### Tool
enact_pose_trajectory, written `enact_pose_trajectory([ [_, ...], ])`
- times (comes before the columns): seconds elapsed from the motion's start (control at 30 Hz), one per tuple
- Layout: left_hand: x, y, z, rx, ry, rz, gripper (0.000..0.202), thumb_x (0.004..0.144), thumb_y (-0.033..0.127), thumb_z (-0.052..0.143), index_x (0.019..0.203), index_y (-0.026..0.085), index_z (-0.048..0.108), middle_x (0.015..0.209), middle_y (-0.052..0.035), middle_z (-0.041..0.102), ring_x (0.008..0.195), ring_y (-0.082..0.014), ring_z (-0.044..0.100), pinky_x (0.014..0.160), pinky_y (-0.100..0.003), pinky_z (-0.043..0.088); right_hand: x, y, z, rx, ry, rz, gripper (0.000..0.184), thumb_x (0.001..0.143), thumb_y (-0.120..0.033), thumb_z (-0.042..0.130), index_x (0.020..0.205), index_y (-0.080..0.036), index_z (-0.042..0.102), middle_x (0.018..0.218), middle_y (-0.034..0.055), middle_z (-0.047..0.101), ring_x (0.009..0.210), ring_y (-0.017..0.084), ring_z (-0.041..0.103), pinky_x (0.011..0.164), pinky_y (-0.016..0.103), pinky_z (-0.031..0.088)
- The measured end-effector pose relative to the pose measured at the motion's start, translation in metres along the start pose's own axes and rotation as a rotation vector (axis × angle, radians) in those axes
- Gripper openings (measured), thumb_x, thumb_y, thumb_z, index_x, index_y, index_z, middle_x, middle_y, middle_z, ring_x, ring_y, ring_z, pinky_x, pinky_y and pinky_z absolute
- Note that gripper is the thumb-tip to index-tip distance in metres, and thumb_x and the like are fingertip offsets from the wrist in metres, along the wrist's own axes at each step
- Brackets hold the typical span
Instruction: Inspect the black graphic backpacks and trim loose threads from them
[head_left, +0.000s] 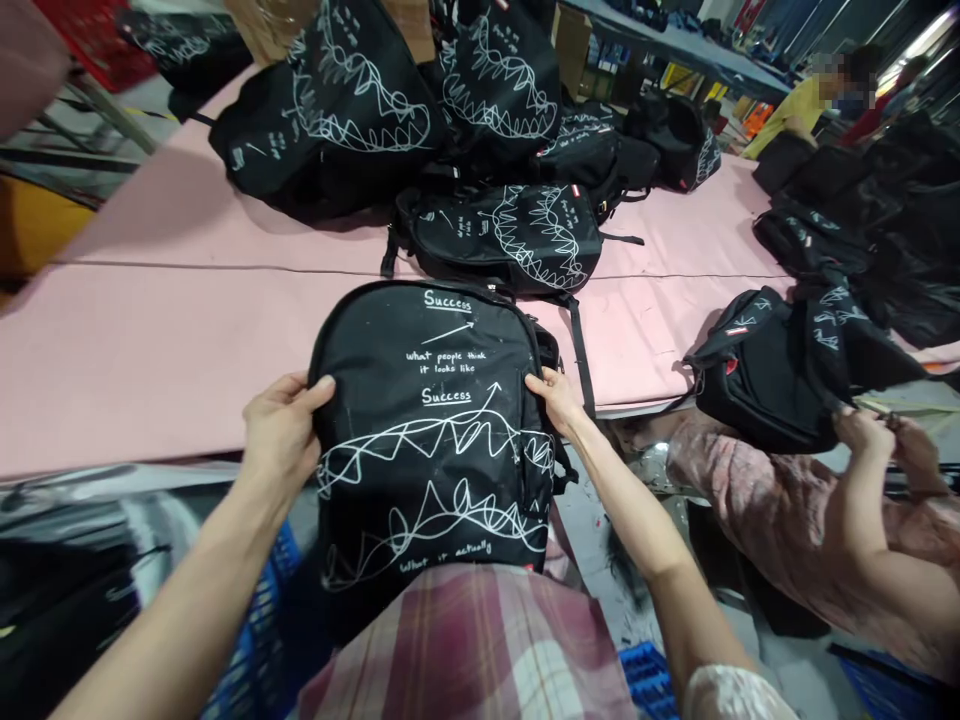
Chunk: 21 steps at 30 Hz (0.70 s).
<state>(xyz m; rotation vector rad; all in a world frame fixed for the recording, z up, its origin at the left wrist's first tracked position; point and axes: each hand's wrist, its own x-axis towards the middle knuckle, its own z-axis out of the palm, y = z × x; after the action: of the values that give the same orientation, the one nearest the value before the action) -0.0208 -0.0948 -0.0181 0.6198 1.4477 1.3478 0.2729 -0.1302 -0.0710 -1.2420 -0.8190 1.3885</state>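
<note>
A black backpack with white "Success" lettering and squiggly line drawings lies in front of me, its top on the pink table and its bottom hanging over the near edge against my plaid shirt. My left hand grips the backpack's left side, thumb on the front panel. My right hand holds its right side by the side pocket, fingers curled on the fabric.
Several more black backpacks are piled across the far half of the table. To my right a co-worker's hands handle another black backpack. Blue crates sit on the floor below. Another person works in the far right background.
</note>
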Motion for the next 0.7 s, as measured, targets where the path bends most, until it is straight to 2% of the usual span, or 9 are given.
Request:
enact_pose_trajectory([
  [0.07,0.005,-0.009,-0.003,0.007,0.045,-0.014,0.017,0.062,0.007,0.062,0.078,0.012,0.059,0.059,0.0055,0.060,0.054,-0.0067,0.052,0.059,-0.019,0.046,-0.008,0.001,0.002,-0.211,-0.078,-0.077,0.070,0.055,-0.034,0.077,0.117,-0.016,0.050,0.115,0.0083,0.059,0.102,0.021,0.056,0.092,0.034,0.043],
  [0.13,0.009,-0.017,-0.004,0.010,0.052,-0.008,0.017,0.064,0.006,0.063,0.080,0.011,0.059,0.060,0.0057,0.060,0.055,-0.0069,0.053,0.061,-0.021,0.047,-0.014,0.003,0.001,-0.428,-0.115,-0.163,0.101,0.048,-0.025,0.081,0.136,-0.018,0.030,0.132,0.0103,0.045,0.117,0.023,0.046,0.101,0.034,0.035],
  [0.2,0.011,-0.021,-0.001,0.017,0.044,-0.013,0.017,0.065,0.005,0.063,0.081,0.011,0.059,0.060,0.0057,0.060,0.055,-0.0067,0.053,0.061,-0.021,0.047,-0.016,0.004,-0.002,-0.579,-0.106,-0.182,0.112,0.050,-0.019,0.079,0.142,-0.019,0.016,0.137,0.0115,0.039,0.122,0.025,0.042,0.104,0.036,0.030],
  [0.3,0.012,-0.021,0.006,0.032,0.039,-0.046,0.017,0.066,0.004,0.063,0.082,0.009,0.059,0.060,0.0053,0.061,0.055,-0.0065,0.053,0.060,-0.020,0.046,-0.013,0.008,-0.008,-0.653,-0.096,-0.130,0.106,0.056,-0.016,0.075,0.142,-0.019,0.015,0.132,0.0114,0.044,0.118,0.027,0.046,0.103,0.039,0.031],
  [0.47,0.014,-0.016,0.004,0.063,0.013,-0.103,0.019,0.064,0.004,0.063,0.082,0.010,0.060,0.058,0.0050,0.061,0.051,-0.0069,0.053,0.053,-0.018,0.045,-0.008,0.014,-0.011,-0.558,-0.058,-0.133,0.100,0.053,-0.014,0.075,0.139,-0.021,0.025,0.127,0.0084,0.050,0.115,0.025,0.048,0.102,0.038,0.032],
  [0.53,0.018,-0.012,-0.001,0.087,-0.075,-0.153,0.018,0.063,0.008,0.065,0.080,0.011,0.059,0.056,0.0047,0.060,0.050,-0.0076,0.052,0.050,-0.018,0.044,-0.003,0.012,-0.008,-0.427,-0.029,-0.120,0.089,0.054,-0.016,0.075,0.133,-0.019,0.035,0.122,0.0078,0.054,0.110,0.023,0.051,0.100,0.037,0.035],
  [0.6,0.024,-0.004,-0.005,0.133,-0.204,-0.163,0.024,0.060,0.014,0.071,0.081,0.010,0.060,0.059,0.0033,0.061,0.054,-0.0083,0.053,0.052,-0.018,0.044,0.005,0.002,-0.003,-0.244,0.007,-0.108,0.067,0.057,-0.022,0.073,0.119,-0.016,0.049,0.111,0.0071,0.060,0.101,0.021,0.056,0.095,0.036,0.040],
  [0.7,0.029,0.020,-0.003,0.235,-0.385,-0.023,0.046,0.057,0.027,0.078,0.096,0.009,0.062,0.073,-0.0005,0.066,0.067,-0.0109,0.055,0.065,-0.022,0.047,0.014,-0.032,0.008,-0.051,0.036,-0.189,0.041,0.061,-0.028,0.071,0.098,-0.017,0.059,0.096,0.0036,0.064,0.091,0.019,0.058,0.089,0.034,0.044],
])
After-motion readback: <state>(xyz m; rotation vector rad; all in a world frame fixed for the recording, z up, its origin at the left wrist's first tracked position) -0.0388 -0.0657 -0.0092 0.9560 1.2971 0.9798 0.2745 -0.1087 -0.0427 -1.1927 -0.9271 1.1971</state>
